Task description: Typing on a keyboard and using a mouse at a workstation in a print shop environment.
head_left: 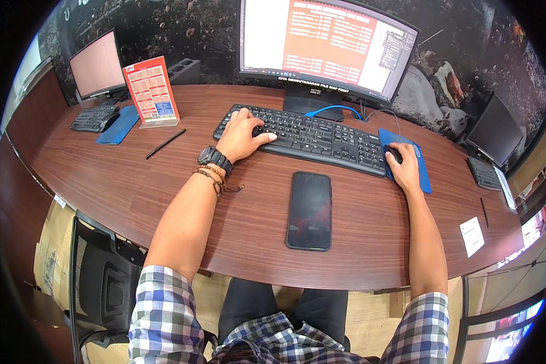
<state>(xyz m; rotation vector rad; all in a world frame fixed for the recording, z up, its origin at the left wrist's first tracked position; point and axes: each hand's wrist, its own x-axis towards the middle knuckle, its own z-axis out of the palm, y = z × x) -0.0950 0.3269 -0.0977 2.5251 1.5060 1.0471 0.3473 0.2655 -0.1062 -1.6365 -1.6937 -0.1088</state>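
Observation:
My left hand point(244, 134) rests on the left end of a black keyboard point(318, 138), fingers apart over the keys and thumb stretched to the right. A black watch point(215, 159) and beaded bracelets circle that wrist. To the right of the keyboard, my right hand point(404, 165) is curled over a dark computer mouse point(394, 154) on a blue mouse pad point(423, 176). The hand hides much of the mouse. Behind the keyboard, a large monitor point(327, 42) shows a red page with white lists and side panels.
A black phone point(310, 211) lies in front of the keyboard. To the left are a black pen point(165, 144), a red-and-white display stand point(152, 92) and a second monitor point(96, 64). At right are a white paper point(471, 236) and a dark screen point(496, 130). An office chair point(106, 285) stands lower left.

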